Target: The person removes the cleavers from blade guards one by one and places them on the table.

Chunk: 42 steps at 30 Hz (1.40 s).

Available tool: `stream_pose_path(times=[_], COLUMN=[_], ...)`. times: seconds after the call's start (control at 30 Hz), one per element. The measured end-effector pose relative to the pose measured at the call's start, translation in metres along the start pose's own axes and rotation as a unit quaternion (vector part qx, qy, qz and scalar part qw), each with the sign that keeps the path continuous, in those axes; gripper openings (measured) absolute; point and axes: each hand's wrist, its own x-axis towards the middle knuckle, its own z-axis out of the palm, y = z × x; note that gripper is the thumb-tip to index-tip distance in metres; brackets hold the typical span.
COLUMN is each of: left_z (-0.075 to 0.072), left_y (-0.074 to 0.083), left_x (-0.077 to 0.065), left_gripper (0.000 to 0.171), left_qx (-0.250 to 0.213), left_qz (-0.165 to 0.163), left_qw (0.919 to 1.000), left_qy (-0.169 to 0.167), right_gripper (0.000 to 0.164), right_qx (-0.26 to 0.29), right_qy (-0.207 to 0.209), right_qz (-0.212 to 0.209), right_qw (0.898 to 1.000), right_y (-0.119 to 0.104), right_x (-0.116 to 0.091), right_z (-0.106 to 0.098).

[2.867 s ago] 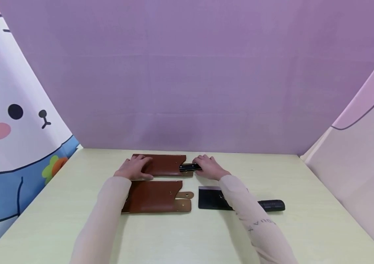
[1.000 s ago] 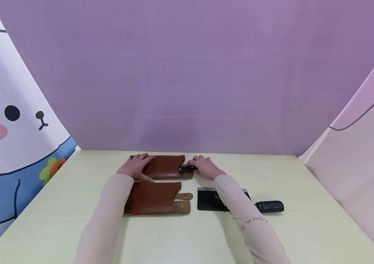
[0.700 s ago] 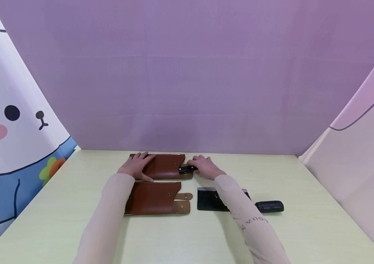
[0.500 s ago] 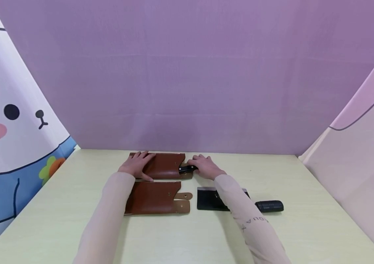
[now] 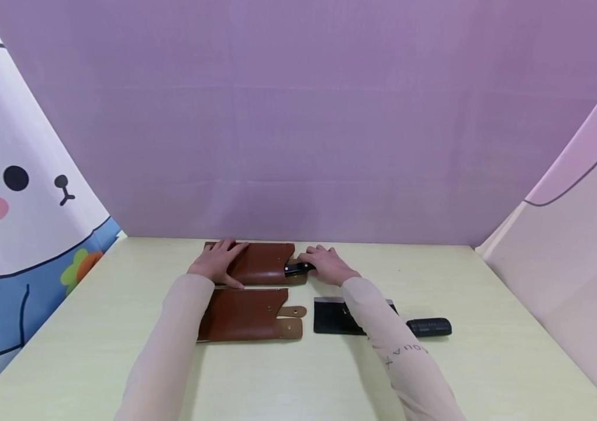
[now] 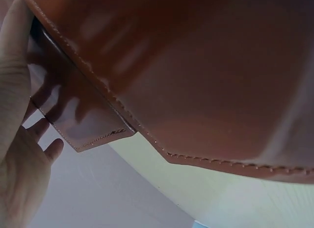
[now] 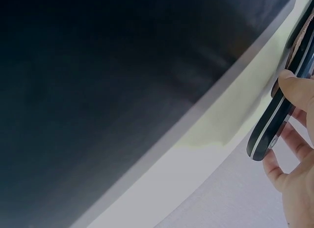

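Observation:
A brown leather knife sheath (image 5: 264,263) lies at the back of the table, with the black riveted handle of a knife (image 5: 296,269) sticking out of its right end. The blade is hidden inside. Across the sheath's left end rests my left hand (image 5: 216,263), fingers spread; the left wrist view shows this hand (image 6: 22,174) reaching over the far sheath (image 6: 88,122). My right hand (image 5: 328,266) grips the handle. Thumb and fingertips pinch the knife (image 7: 270,125) from both sides in the right wrist view, where its rounded butt is bare.
A second brown sheath (image 5: 245,316) with two snap straps lies nearer, partly under the left sleeve. To its right is a cleaver (image 5: 330,318) with a black blade, pale edge and black handle, crossed by the right sleeve. A purple cloth wall (image 5: 298,146) stands behind the table.
Over the last three seconds the right hand has moved slightly left toward the sheath's mouth, and less of the handle shows. The left hand stays on the far sheath.

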Motion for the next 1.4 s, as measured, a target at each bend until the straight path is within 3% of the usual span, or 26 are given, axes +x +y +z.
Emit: stream_pose_path(times=[0.73,0.97,1.4], left_z=[0.0013,0.0022,-0.0024], left_y=[-0.0030,-0.0023,-0.0001], left_x=[-0.0035,-0.0033,-0.0023], left_gripper=[0.104,0.105,0.106], left_qx=[-0.003,0.005,0.032], left_qz=[0.024,0.028,0.033], left_qw=[0.9990,0.9984,0.9975], left_qy=[0.037,0.049,0.053], right_gripper=[0.032,0.024,0.027], right_qx=[0.013,0.007,0.000], right_qy=[-0.016,-0.022,-0.015], right_qz=[0.011,0.009,0.004], right_qw=[1.000,1.000,1.000], right_y=[-0.0056,-0.0047,-0.0062], right_x=[0.0025,0.0035,-0.0004], right_z=[0.0021,0.0019,-0.0012])
